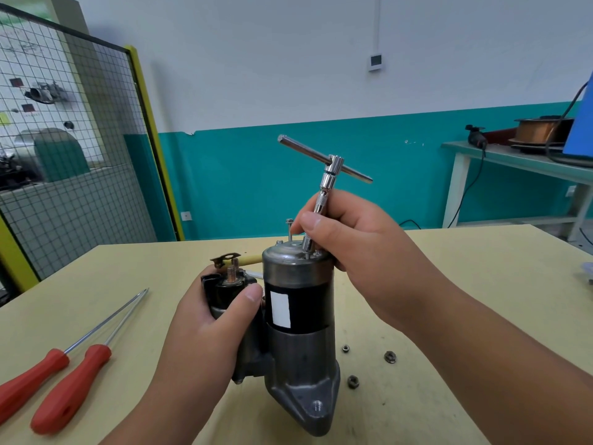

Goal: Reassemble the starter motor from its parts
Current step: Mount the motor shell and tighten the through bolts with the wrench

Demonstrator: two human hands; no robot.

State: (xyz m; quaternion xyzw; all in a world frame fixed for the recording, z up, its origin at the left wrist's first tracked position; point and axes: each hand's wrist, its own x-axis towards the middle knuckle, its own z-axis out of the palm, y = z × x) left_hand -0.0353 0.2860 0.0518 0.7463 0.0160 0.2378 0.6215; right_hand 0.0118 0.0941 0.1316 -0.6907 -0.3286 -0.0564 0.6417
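- The grey-and-black cylindrical metal starter motor (296,316) stands upright on the pale wooden table (449,300).
- Left hand (208,322) wraps its black solenoid (224,289); probably heavy, rigid (best steadied there).
- Right hand (356,242) pinches the chrome T-handle socket wrench (327,178) on the end cap.

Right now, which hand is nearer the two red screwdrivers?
Left. The left hand grips the solenoid, right of the screwdrivers; the right hand holds the T-wrench atop the motor, farther.

Nothing can be read; the white label (280,309) on the starter motor (301,354) is blank.
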